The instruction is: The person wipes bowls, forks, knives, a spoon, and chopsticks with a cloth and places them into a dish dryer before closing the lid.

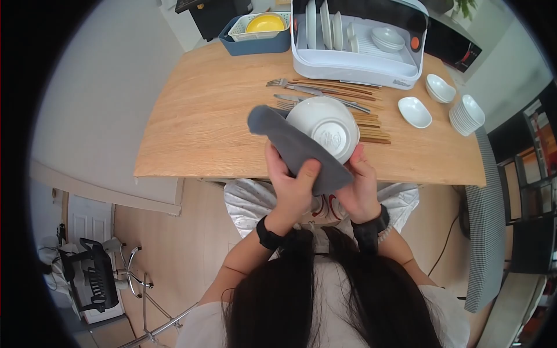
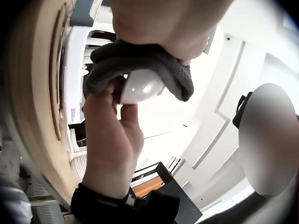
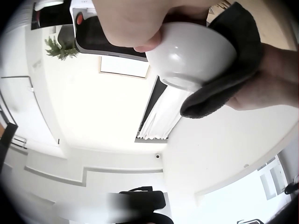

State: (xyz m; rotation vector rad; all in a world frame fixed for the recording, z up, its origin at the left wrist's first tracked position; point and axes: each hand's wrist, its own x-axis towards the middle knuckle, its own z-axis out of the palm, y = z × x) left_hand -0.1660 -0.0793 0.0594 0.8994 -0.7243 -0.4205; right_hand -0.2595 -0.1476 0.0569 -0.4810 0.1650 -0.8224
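A white bowl [image 1: 321, 119] is held above the front of the table, tilted so its underside and foot ring face up. My left hand [image 1: 295, 187] grips it through a folded grey cloth [image 1: 290, 145], the thumb lying on top of the cloth. At the other side, my right hand [image 1: 358, 191] pinches the rim. The cloth covers the bowl's left part and hangs past it. From the right wrist, the bowl [image 3: 189, 53] shows its smooth outer wall against the cloth [image 3: 224, 86]. In the left wrist view, the cloth [image 2: 135, 58] wraps over the bowl [image 2: 142, 86].
Forks, knives and chopsticks [image 1: 374, 130] lie behind the bowl on the wooden table [image 1: 191, 122]. To the right are a small white dish [image 1: 415, 112], another white bowl [image 1: 440, 88] and a stack of dishes [image 1: 467, 115]. A dish rack [image 1: 360, 64] and a blue bin [image 1: 255, 45] stand behind.
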